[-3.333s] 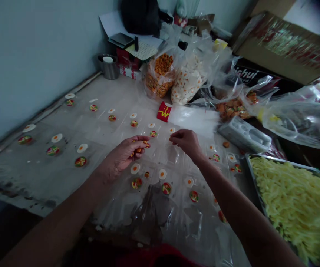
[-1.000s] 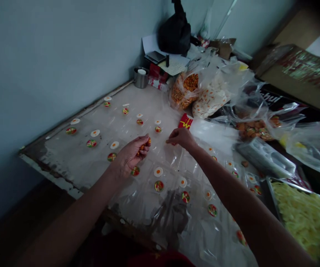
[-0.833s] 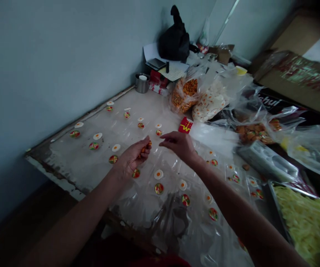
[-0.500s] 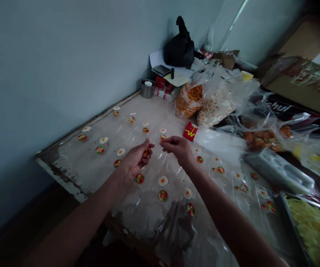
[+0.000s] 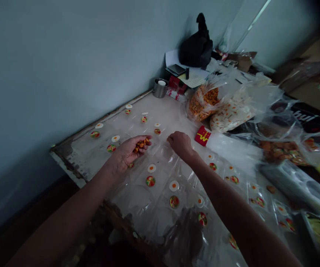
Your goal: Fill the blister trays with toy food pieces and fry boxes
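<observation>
My left hand (image 5: 129, 150) is half curled, palm up, around a small heap of orange pieces (image 5: 141, 144). To its right, low over the table, my right hand (image 5: 181, 145) has its fingers pinched together; whatever is between the fingertips is hidden. Around both hands, clear plastic bags lie flat in rows. On them show small fried-egg shapes (image 5: 152, 168), each beside a round red-and-green piece (image 5: 150, 181). Small orange bits lie by some pairs on the right.
A red packet (image 5: 203, 135) lies right of my hands. Behind it stand a plastic bag of orange pieces (image 5: 201, 102) and a bag of egg shapes (image 5: 228, 115). A metal cup (image 5: 160, 90) is by the wall. On the right sit a clear moulded tray (image 5: 299, 181) and cardboard boxes.
The view has swung left, so things appear further right. My left hand has opened somewhat, showing more orange pieces. My right hand has turned knuckles-up, fingertips down towards the table.
</observation>
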Demonstrator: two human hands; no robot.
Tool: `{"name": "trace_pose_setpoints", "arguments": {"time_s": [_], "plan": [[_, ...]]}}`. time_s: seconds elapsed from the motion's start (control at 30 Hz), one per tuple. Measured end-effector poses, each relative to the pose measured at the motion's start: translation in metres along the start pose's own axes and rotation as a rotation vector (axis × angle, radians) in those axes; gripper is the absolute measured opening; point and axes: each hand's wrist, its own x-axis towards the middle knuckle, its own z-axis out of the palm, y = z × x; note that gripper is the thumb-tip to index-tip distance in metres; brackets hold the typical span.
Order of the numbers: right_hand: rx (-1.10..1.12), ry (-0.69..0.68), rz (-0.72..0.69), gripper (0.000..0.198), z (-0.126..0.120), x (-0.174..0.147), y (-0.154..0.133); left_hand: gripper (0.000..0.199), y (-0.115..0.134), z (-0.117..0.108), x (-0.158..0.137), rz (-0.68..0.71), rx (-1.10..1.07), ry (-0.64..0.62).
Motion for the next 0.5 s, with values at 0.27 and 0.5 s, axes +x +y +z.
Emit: {"name": "trace_pose_setpoints", "arguments": {"time_s": [0.27,0.5], "plan": [[0.62,0.066,0.07,0.019,-0.025,0.002,-0.004,0.02,-0.003,-0.009,0.0,0.059,0.001,-0.057],[1.455,0.056,-0.116,0.027,-0.013,-0.054,-0.062,0.029,-0.017,-0.001,-0.002,0.07,0.002,-0.074]]}}
